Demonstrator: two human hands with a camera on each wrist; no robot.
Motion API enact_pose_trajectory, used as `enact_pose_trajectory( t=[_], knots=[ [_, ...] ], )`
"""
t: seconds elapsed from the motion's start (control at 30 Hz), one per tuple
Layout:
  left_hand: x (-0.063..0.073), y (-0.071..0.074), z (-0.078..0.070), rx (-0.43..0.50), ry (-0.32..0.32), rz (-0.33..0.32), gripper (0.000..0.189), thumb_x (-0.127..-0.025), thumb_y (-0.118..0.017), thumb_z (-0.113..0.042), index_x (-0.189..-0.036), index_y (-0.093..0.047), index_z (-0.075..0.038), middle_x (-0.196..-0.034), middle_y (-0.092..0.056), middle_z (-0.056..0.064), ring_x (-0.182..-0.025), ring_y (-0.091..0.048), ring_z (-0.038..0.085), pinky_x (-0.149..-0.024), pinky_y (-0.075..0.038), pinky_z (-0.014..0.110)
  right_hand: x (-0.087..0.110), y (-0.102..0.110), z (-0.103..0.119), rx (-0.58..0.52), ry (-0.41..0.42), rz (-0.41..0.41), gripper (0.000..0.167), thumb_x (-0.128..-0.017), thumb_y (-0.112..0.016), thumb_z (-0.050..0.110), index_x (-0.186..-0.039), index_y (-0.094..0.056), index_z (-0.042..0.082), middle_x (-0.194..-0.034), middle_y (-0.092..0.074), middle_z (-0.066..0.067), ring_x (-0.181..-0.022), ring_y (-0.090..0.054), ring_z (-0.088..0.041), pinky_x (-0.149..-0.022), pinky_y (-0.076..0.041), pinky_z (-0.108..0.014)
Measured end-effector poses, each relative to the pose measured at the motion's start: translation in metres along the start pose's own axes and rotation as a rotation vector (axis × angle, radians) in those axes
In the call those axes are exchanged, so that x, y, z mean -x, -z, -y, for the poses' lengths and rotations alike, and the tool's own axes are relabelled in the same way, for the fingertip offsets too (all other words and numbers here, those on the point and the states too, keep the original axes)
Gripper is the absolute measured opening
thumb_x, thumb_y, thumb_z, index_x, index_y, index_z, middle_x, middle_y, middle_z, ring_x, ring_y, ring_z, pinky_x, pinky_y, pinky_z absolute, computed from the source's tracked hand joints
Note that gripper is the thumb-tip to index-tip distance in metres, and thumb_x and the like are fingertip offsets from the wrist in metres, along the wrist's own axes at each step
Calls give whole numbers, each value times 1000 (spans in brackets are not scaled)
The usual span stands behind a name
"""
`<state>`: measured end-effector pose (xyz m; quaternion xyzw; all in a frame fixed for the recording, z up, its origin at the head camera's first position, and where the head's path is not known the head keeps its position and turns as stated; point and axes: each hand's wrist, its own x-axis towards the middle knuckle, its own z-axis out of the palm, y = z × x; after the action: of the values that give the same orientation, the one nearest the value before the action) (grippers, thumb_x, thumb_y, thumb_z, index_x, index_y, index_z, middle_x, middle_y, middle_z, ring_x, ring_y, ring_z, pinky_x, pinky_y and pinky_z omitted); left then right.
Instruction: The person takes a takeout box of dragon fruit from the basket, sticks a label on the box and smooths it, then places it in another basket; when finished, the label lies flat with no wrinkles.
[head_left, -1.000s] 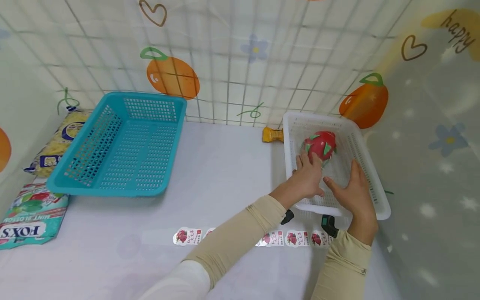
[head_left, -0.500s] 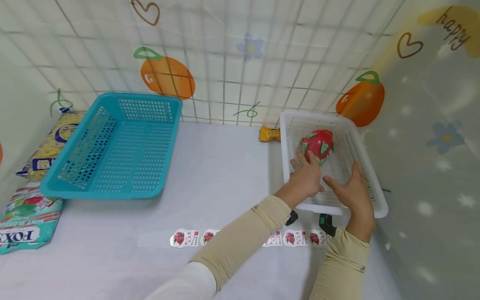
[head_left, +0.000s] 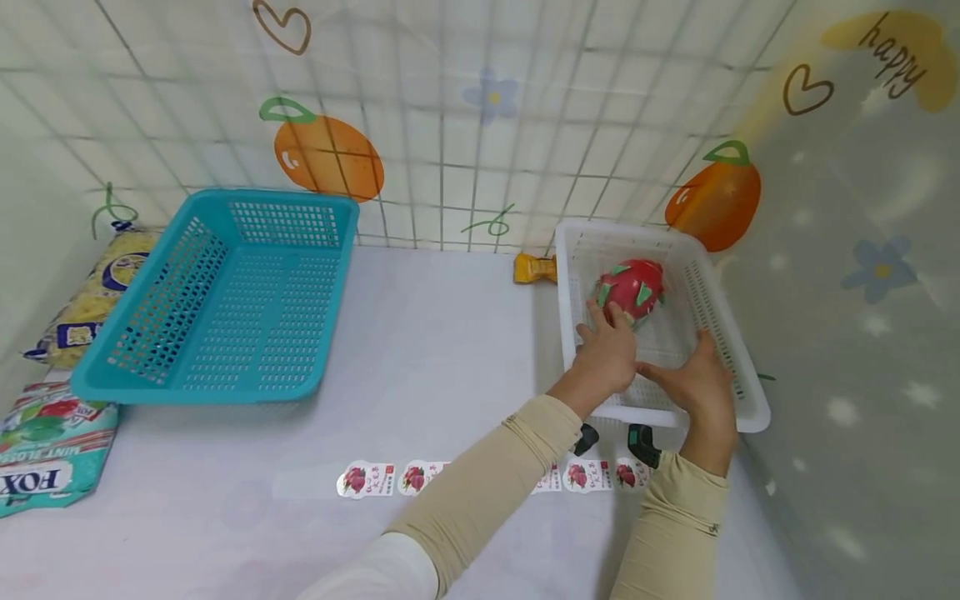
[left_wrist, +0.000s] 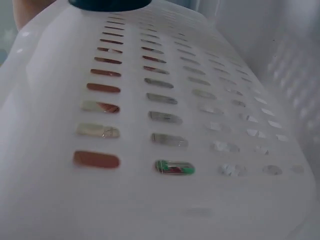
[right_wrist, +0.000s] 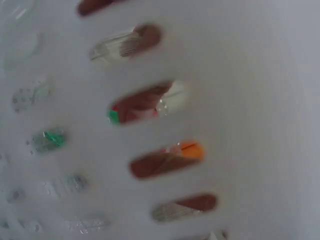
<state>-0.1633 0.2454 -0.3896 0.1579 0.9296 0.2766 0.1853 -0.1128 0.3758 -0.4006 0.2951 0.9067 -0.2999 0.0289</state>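
Note:
A red dragon fruit with green scales (head_left: 633,287) lies in a white slotted plastic basket (head_left: 750,408) at the right in the head view. My left hand (head_left: 606,354) reaches over the basket's near left side, its fingertips at the fruit's near end. Over the near right part is my right hand (head_left: 693,383), fingers extended and thumb pointing at the left hand. Both wrist views look closely at the slotted basket wall (left_wrist: 45,190), with bits of skin, green and clear film behind the slots. The fingertips are mostly hidden there.
Left of the white basket lies a small yellow packet (head_left: 534,268). A teal basket (head_left: 202,396) stands on the left, with a yellow food bag (head_left: 97,300) and a mint-green candy bag (head_left: 56,446) beside it. Dragon fruit stickers (head_left: 366,480) line the table's front.
My right hand has shifted left, bringing its thumb close to my left hand. The left hand stays at the dragon fruit's near end. The head view has turned slightly.

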Motion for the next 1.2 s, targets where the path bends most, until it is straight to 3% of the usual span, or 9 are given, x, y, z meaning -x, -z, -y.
enact_pose_trajectory(
  t=[0.43, 0.57, 0.83, 1.2],
  knots=[
    [-1, 0, 1, 114, -9, 7, 99, -91, -76, -19, -165, -11, -13, -171, 0, 17, -152, -21, 44, -104, -52, 42, -1, 7, -5, 13, -50, 84, 120, -85, -80, 44, -163, 0, 1, -165, -10, -36, -147, -21, -58, -113, -27, -74],
    [-1, 2, 0, 73, -12, -11, 97, -91, -74, -12, -165, -12, -13, -171, -4, 18, -148, -25, 43, -103, -52, 41, 1, 8, -4, -2, -45, 61, 117, -86, -80, 41, -163, -3, 2, -165, -10, -37, -147, -20, -58, -114, -26, -74],
    [0, 2, 4, 59, -36, -40, 94, -92, -73, -15, -165, -14, -13, -170, -7, 20, -145, -28, 43, -113, -44, 45, 4, 7, -2, -46, -81, 22, 110, -87, -79, 39, -165, -6, 10, -164, -11, -37, -144, -25, -58, -111, -30, -75],
    [8, 11, 5, 89, -128, -120, 89, -93, -72, -15, -163, -18, -7, -167, -11, 22, -142, -29, 44, -110, -43, 45, 10, 15, 2, -11, 21, -50, 105, -88, -78, 41, -163, -14, 2, -155, -23, -43, -134, -36, -57, -112, -34, -69]
  ],
)
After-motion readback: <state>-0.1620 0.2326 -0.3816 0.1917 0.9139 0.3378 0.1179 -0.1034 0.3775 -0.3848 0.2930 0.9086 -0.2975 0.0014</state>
